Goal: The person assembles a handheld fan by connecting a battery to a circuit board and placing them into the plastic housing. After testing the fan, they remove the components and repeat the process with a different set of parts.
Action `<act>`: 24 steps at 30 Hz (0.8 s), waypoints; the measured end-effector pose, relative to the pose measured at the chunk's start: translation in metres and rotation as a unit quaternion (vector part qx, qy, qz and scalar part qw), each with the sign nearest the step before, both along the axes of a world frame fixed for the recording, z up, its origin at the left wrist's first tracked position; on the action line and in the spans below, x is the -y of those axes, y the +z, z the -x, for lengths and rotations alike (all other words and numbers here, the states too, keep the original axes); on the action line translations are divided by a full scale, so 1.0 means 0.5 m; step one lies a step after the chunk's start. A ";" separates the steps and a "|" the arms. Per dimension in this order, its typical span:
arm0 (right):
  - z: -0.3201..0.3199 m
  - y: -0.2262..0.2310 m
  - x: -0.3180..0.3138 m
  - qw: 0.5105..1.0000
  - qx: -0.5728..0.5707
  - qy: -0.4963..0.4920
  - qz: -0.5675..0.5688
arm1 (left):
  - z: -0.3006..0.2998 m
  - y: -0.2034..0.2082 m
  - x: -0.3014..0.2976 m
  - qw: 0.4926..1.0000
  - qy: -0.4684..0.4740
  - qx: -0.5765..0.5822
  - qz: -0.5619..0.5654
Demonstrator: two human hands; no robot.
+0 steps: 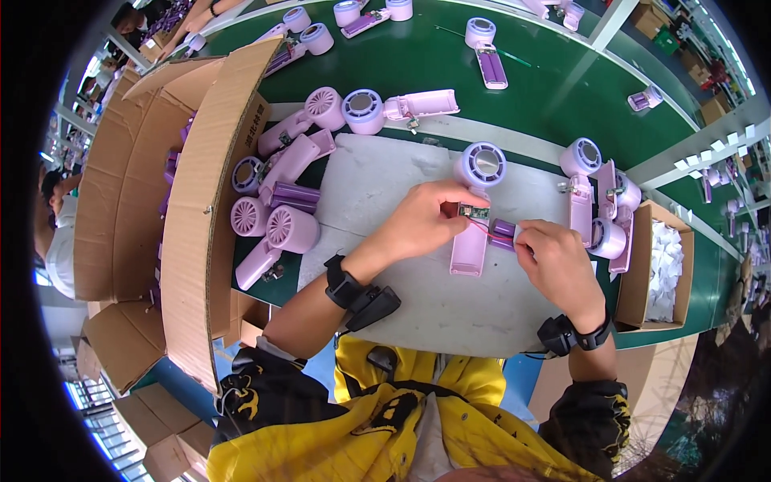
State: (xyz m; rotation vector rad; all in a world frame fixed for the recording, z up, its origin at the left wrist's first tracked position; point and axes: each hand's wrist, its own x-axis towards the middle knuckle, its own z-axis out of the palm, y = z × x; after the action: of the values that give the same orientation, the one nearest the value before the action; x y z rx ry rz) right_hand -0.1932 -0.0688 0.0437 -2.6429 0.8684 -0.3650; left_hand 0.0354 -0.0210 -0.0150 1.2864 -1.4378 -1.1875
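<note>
A pink and lilac handheld fan (pixel 482 165) lies on the grey mat (pixel 376 189), its round head away from me and its open handle shell (pixel 468 253) toward me. Above the top of the handle, my left hand (pixel 419 218) is closed, pinching a small green circuit board (pixel 475 212) between thumb and fingertips. Thin red wires run from the board toward a purple battery pack (pixel 503 231). My right hand (pixel 560 261) has its fingers closed on that pack's right end, just right of the handle. A small whitish piece shows by those fingertips, partly hidden.
Several fan parts and purple batteries (pixel 293 197) crowd the mat's left side, beside a large open carton (pixel 213 193). More fans (pixel 590 193) lie at the right, next to a small box (pixel 629 273) of white slips. Beyond a pale rail, a green surface (pixel 401 68) carries other fans.
</note>
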 end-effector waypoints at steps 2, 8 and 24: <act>0.001 -0.007 -0.004 1.000 0.000 0.000 0.016 | 0.000 -0.002 -0.002 1.000 0.000 0.000 -0.006; 0.003 -0.018 -0.003 1.000 -0.006 -0.002 0.025 | 0.003 -0.004 0.002 1.000 0.001 -0.010 -0.002; 0.025 -0.014 0.044 0.994 0.019 0.048 -0.093 | -0.001 -0.001 -0.001 1.000 0.002 -0.010 -0.002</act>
State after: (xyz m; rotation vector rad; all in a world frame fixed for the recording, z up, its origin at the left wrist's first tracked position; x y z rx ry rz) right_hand -0.2055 -0.0908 0.0365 -2.4868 0.7220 -0.2947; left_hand 0.0358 -0.0205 -0.0155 1.2769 -1.4185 -1.1976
